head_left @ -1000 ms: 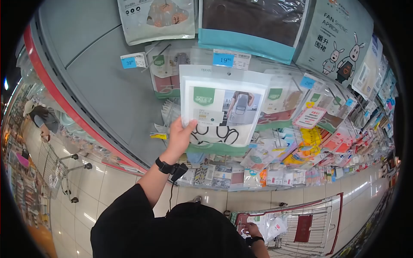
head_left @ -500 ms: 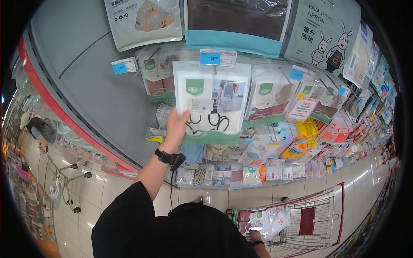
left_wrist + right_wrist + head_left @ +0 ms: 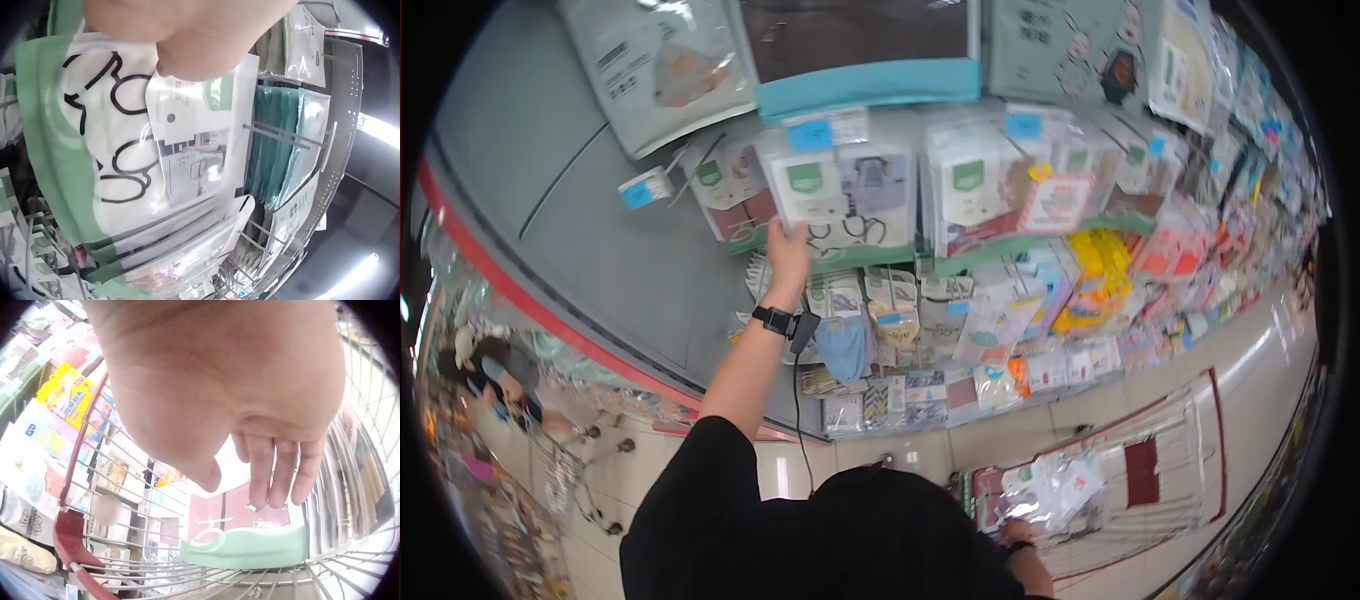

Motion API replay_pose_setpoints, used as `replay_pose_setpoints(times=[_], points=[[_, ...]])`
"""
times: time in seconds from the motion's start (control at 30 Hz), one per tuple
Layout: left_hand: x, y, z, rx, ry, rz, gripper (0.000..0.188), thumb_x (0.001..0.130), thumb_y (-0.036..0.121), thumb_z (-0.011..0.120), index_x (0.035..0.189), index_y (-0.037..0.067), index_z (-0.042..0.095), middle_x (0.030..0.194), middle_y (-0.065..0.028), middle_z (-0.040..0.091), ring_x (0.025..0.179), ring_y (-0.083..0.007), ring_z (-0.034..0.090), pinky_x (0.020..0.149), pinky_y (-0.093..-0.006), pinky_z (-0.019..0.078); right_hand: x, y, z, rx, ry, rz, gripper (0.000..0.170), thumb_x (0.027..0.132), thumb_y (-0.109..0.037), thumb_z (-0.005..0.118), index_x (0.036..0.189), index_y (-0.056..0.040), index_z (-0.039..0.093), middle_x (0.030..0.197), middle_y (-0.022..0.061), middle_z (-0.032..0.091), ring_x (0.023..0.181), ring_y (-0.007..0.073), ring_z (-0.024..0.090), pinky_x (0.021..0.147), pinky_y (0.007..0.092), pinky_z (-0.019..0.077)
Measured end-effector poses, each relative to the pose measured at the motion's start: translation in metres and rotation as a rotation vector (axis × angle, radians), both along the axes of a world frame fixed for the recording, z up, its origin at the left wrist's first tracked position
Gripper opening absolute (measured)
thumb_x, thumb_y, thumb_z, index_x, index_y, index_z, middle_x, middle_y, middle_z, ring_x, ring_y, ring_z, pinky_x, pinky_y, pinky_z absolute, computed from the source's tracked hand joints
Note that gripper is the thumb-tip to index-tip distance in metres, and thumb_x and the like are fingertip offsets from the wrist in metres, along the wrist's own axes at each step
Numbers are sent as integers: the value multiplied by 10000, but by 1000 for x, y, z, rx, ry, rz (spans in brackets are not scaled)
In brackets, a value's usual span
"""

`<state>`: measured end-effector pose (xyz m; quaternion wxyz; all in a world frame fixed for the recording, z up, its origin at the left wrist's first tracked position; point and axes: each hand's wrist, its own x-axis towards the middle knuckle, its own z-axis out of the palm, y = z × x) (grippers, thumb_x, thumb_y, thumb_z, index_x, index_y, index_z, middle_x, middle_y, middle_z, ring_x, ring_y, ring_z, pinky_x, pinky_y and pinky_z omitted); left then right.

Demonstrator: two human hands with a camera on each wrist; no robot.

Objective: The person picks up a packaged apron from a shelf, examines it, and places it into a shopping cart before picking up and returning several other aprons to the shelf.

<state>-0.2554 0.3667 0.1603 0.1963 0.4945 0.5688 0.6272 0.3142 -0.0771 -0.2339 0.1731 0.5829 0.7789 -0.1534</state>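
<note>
My left hand (image 3: 788, 255) pinches the left edge of a flat packaged apron (image 3: 845, 205), its thumb over the front. The pack is white with a green bottom band, a photo and black looped lines. It stands at the rack below a blue price tag (image 3: 810, 135). In the left wrist view the hand (image 3: 187, 31) covers one edge of the pack, and more packs lie behind it. Down in the cart, my right hand (image 3: 231, 394) hangs with loosely straight fingers (image 3: 284, 469) over a pink pack with a pale green band (image 3: 250, 547).
A wire shopping cart (image 3: 1218, 440) with a red rim stands at my right, holding several packs. Larger apron bags (image 3: 865, 85) hang above, and smaller packaged goods (image 3: 1090, 280) fill the rack to the right. At far left are a person (image 3: 495, 375) and another cart (image 3: 565, 470).
The packaged apron has moved away from me to the rack, under the price tag, with my left hand still on it. The head view has shifted; my right hand stays in the cart.
</note>
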Motion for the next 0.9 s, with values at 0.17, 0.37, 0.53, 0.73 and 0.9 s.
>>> replay_pose_setpoints(times=[0.17, 0.37, 0.53, 0.73, 0.9], points=[[42, -51, 3, 322, 175, 281, 475, 848, 110, 650, 1252, 6, 421, 1272, -151, 453, 1194, -269, 426, 1014, -388, 328, 22, -40, -139, -79, -21, -600, 336, 786, -299, 590, 1079, -140, 632, 1036, 119, 657, 894, 310, 646, 795, 509, 488], [78, -115, -45, 134, 89, -268, 265, 889, 127, 613, 1112, 20, 515, 1043, -105, 587, 987, -210, 563, 878, -362, 437, -15, -41, -183, 74, 498, -1007, 334, 869, -307, 505, 1133, -137, 618, 1106, 147, 634, 1002, 332, 607, 860, 440, 488], [107, -153, -67, -685, 744, -965, 423, 879, 203, 630, 1231, 14, 492, 1096, -153, 605, 1000, -215, 579, 869, -351, 455, -36, -3, 4, -34, 808, -1646, 404, 716, -229, 726, 979, 58, 618, 874, 181, 664, 769, 283, 655, 633, 439, 510], [115, -177, -111, -1042, 800, -1116, 537, 848, 238, 654, 1315, 64, 454, 1175, -122, 609, 1059, -264, 580, 881, -372, 443, -30, -9, -34, -228, 1139, -1876, 390, 737, -186, 723, 1060, 5, 617, 939, 156, 639, 816, 245, 628, 645, 452, 513], [141, -184, -96, -1038, 820, -1067, 527, 847, 234, 654, 1312, 76, 463, 1166, -126, 620, 1064, -247, 580, 877, -378, 438, -26, -8, -42, -250, 1321, -2016, 290, 724, -196, 682, 944, -9, 654, 862, 126, 649, 732, 255, 627, 602, 421, 526]])
